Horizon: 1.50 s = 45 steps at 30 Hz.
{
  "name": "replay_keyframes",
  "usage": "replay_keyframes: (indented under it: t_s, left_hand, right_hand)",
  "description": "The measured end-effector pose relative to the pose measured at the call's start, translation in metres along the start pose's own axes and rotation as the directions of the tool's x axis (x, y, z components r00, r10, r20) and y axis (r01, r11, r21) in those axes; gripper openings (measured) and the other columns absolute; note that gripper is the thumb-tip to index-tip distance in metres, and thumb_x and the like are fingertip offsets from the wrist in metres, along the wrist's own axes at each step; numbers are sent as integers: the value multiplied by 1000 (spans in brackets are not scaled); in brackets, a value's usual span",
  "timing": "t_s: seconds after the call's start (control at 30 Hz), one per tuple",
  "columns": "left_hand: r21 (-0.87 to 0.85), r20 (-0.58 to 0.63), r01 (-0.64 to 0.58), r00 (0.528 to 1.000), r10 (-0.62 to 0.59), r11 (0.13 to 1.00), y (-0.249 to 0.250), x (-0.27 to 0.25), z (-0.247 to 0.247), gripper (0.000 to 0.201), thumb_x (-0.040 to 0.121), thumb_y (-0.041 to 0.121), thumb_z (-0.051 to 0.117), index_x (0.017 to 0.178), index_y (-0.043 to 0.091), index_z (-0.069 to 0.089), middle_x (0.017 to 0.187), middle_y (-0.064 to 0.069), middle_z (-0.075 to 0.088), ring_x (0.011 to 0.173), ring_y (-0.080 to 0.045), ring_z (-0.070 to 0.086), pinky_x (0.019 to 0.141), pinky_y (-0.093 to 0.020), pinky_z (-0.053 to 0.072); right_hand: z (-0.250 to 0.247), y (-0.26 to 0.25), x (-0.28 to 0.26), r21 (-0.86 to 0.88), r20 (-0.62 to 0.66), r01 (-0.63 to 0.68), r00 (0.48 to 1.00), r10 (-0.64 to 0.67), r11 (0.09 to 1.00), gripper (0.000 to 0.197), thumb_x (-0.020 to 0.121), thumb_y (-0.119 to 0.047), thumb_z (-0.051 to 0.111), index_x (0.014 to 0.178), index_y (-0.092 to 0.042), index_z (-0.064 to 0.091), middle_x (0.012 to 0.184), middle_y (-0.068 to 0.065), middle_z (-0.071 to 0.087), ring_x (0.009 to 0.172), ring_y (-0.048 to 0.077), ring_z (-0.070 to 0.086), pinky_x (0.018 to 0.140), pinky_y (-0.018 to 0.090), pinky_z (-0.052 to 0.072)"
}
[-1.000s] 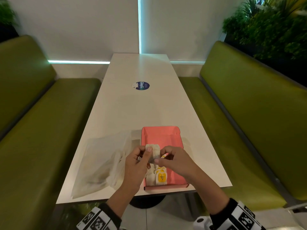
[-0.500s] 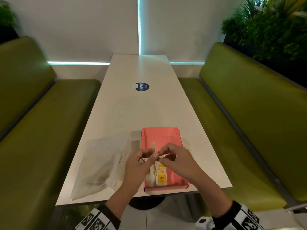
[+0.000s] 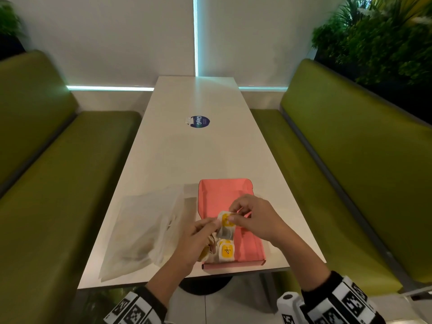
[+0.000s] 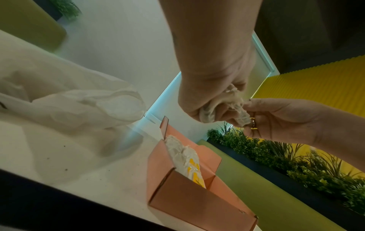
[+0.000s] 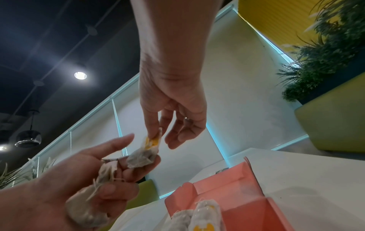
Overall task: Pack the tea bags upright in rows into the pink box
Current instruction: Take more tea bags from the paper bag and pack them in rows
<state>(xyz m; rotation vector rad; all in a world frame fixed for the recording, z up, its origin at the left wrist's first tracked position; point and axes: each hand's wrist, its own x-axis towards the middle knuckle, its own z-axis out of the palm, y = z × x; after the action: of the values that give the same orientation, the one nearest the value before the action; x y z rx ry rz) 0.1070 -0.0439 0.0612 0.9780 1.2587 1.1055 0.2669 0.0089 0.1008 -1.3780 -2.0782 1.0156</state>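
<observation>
The pink box (image 3: pixel 222 197) lies open on the table's near edge, with a few yellow-tagged tea bags (image 3: pixel 226 251) standing in its near left corner. Above it my left hand (image 3: pixel 198 231) grips a bunch of loose tea bags (image 5: pixel 92 192) in curled fingers. My right hand (image 3: pixel 236 217) pinches one tea bag (image 3: pixel 225 222) by its yellow-tagged top. In the right wrist view that tea bag (image 5: pixel 146 154) still rests against the left fingertips (image 5: pixel 154 161), under my right hand (image 5: pixel 158 137). The left wrist view shows the bunch (image 4: pixel 207 114) between both hands, above the box (image 4: pixel 197 201).
A crumpled clear plastic bag (image 3: pixel 145 230) lies left of the box. A round blue sticker (image 3: pixel 199 121) is further up the white table (image 3: pixel 198 155). Green benches (image 3: pixel 350 160) run along both sides, with plants (image 3: pixel 378 38) behind the right one.
The bag held between the hands has turned so its yellow tag faces up. Both hands have shifted slightly right over the box; the right hand now pinches the bag's top.
</observation>
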Motion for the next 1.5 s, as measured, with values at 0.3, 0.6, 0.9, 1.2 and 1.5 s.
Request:
replay_keyframes:
  t_s: [0.3, 0.6, 0.9, 1.2, 1.5]
  left_hand:
    - [221, 46, -106, 994, 98, 970, -7, 6, -4, 14, 84, 25, 67, 89, 14, 74, 67, 16, 66, 51, 1, 52, 49, -16, 41]
    - [405, -53, 23, 999, -2, 914, -25, 15, -14, 9, 86, 23, 65, 85, 30, 70, 89, 9, 68, 72, -4, 58, 67, -21, 47]
    - [658, -165, 137, 986, -35, 740, -47, 17, -29, 55, 80, 25, 70, 127, 25, 41, 80, 6, 62, 72, -2, 57, 59, -13, 40]
    - [703, -175, 222, 975, -139, 676, -52, 18, -31, 52, 77, 25, 73, 123, 26, 49, 83, 2, 64, 70, -7, 59, 50, -10, 39]
    - [760, -173, 202, 979, -106, 618, -49, 14, -30, 51, 78, 32, 72, 124, 25, 51, 94, 6, 58, 79, -6, 53, 55, -9, 33]
  right_hand:
    - [0, -5, 0, 70, -25, -64, 997, 66, 995, 8, 84, -16, 68, 84, -21, 61, 81, -11, 59, 74, 8, 56, 66, 23, 50]
    - [-5, 12, 11, -139, -82, -96, 993, 85, 986, 8, 83, -10, 65, 86, -17, 65, 74, -6, 58, 73, 13, 53, 63, 17, 42]
    - [17, 53, 20, -435, -29, -253, 963, 267, 864, 15, 87, -7, 48, 85, -17, 59, 93, 6, 64, 83, 20, 59, 72, 30, 50]
    - [37, 66, 28, -504, -61, -278, 956, 287, 818, 16, 86, -20, 57, 96, -13, 67, 107, 3, 55, 94, 20, 58, 81, 30, 51]
    - [37, 67, 34, -497, -109, -257, 966, 235, 829, 20, 88, -8, 46, 97, -10, 63, 101, 5, 61, 89, 22, 59, 76, 31, 50]
